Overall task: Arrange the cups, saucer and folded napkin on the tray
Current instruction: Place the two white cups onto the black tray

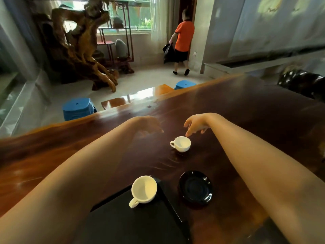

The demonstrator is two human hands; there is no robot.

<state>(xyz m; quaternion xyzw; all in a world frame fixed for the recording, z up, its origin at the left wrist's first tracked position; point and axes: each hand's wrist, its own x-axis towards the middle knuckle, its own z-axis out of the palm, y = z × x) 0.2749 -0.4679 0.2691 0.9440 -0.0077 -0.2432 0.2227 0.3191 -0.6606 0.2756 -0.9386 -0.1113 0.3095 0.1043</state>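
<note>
A black tray (133,217) lies at the near edge of the dark wooden table. One white cup (143,190) stands on the tray's far right corner, handle toward me. A second white cup (182,143) stands on the bare table farther out, handle to the left. A black saucer (195,187) rests on the table just right of the tray. My right hand (195,125) hovers just beyond the far cup, fingers spread, fingertips near its rim, holding nothing. My left hand (147,125) hovers left of that cup, fingers loosely apart and empty. No napkin is in view.
The long glossy table (246,120) stretches right and left. Beyond its far edge stand blue plastic stools (78,108), a carved root sculpture (79,50) and a shelf. A person in an orange shirt (182,39) walks away near the doorway carrying a black bag.
</note>
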